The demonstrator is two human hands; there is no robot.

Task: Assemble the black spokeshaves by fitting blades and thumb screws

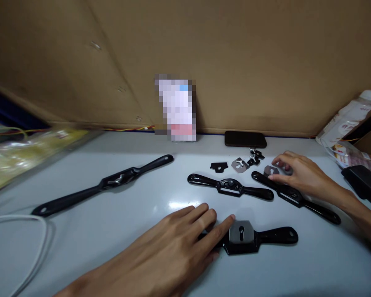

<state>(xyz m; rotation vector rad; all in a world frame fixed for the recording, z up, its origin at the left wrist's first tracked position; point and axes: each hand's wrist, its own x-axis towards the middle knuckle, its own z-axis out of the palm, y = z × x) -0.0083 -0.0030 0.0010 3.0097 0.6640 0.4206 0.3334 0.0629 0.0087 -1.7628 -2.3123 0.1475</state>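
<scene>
My left hand point(182, 239) is closed over the left handle of a black spokeshave point(276, 236) at the front, its index finger stretched to the edge of a grey slotted blade point(241, 233) lying on the body. At the right, my right hand point(297, 171) has thumb and fingers bent around another slotted blade point(270, 170), touching its edges. Below that hand lies a second black spokeshave body point(292, 196). A third spokeshave body point(230, 187) rests to its left. Behind it are a black cap plate point(219, 167), a blade with a screw point(240, 165) and several small thumbscrew parts point(256, 156).
A longer black spokeshave point(117, 180) lies at the left, near a white cable point(45, 235) and plastic packaging point(34, 152). At the back, a pixelated upright screen point(181, 111) leans on the cardboard wall beside a dark phone point(245, 139). A bottle point(348, 117) stands tilted at right.
</scene>
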